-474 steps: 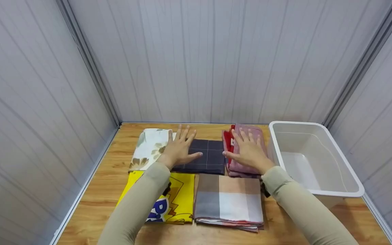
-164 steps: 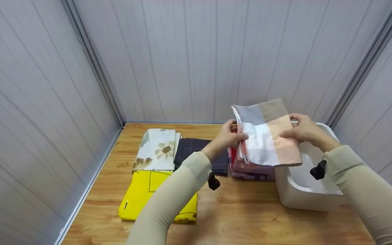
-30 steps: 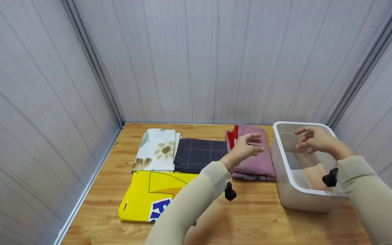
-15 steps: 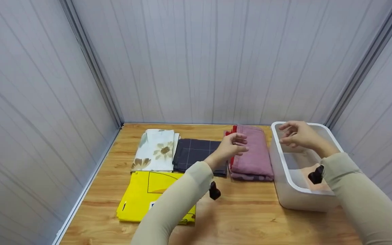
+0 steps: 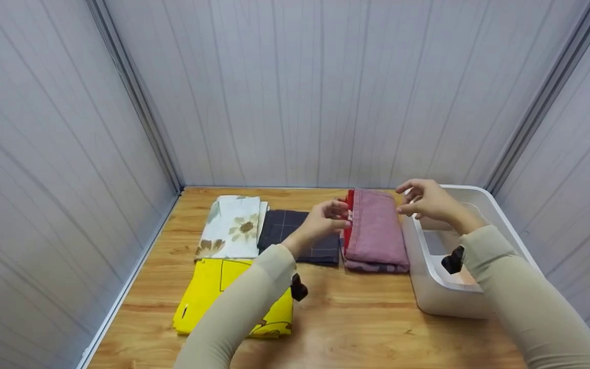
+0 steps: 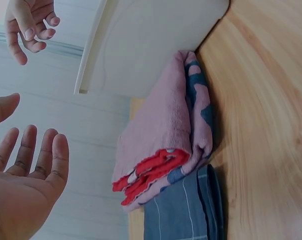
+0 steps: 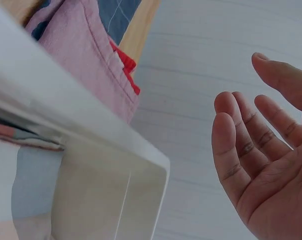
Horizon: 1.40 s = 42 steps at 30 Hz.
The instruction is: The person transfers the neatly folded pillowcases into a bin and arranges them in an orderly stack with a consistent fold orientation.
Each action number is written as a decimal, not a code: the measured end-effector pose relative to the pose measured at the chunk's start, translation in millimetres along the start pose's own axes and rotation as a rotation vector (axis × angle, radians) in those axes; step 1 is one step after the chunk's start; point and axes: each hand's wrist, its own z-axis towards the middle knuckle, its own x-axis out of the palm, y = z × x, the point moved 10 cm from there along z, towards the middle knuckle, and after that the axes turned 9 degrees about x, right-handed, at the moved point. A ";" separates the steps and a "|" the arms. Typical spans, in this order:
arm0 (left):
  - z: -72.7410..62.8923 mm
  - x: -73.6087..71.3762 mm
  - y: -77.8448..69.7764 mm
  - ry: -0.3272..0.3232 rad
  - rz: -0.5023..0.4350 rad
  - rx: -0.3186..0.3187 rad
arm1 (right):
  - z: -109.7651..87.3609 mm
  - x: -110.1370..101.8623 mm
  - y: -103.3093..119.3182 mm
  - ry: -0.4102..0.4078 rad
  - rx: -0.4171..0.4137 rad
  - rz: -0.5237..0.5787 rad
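A folded pink cloth (image 5: 377, 225) with a red layer showing at its left edge lies between my two hands. My left hand (image 5: 320, 223) hovers at its left side, fingers relaxed and holding nothing; the left wrist view shows the palm in the air, apart from the cloth. On the other side my right hand (image 5: 428, 202) is over the left rim of the white bin (image 5: 448, 302), fingers loosely bent around nothing. Inside the bin lies a folded checked cloth (image 7: 28, 185) in grey, white and peach, mostly hidden by the right arm in the head view.
A dark folded cloth (image 5: 279, 225) with thin pale lines lies left of the pink one. Further left are a white floral cloth (image 5: 233, 225) and, in front, a yellow printed cloth (image 5: 208, 292) partly behind my left sleeve. Panel walls (image 5: 295, 92) enclose the wooden table (image 5: 356, 318).
The checked cloth was lifted from the table, held in both hands, and now lies in the bin. Over the last second both bare hands have moved left, to either side of the pink cloth.
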 end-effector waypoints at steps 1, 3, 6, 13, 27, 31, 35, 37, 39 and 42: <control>-2.0 -3.0 -0.7 0.000 0.000 0.002 | 1.4 2.5 1.9 0.004 -0.001 0.009; -5.4 -10.2 -1.6 -0.006 0.007 0.004 | 3.2 7.1 5.6 0.008 0.000 0.019; -10.7 -22.8 -2.9 -0.025 0.031 0.004 | 5.6 14.4 10.8 0.015 -0.004 0.023; -22.6 -51.5 1.7 -0.074 0.036 -0.002 | 9.3 34.7 21.8 0.043 -0.024 0.018; -48.7 -90.6 10.4 -0.137 0.084 -0.015 | 22.7 71.4 30.3 0.071 -0.066 0.014; -56.5 -96.7 13.2 -0.115 0.114 -0.017 | 25.7 82.9 29.4 0.081 -0.070 0.028; -64.5 -104.7 16.8 -0.101 0.150 -0.008 | 27.9 95.4 31.2 0.087 -0.070 0.041; -68.7 -108.7 19.6 -0.101 0.148 -0.009 | 29.2 101.5 32.3 0.089 -0.071 0.039; -72.8 -112.0 24.1 -0.100 0.142 -0.016 | 30.2 107.9 32.8 0.095 -0.075 0.034; -79.7 -116.7 32.3 -0.092 0.143 -0.036 | 31.8 116.8 31.7 0.104 -0.087 0.031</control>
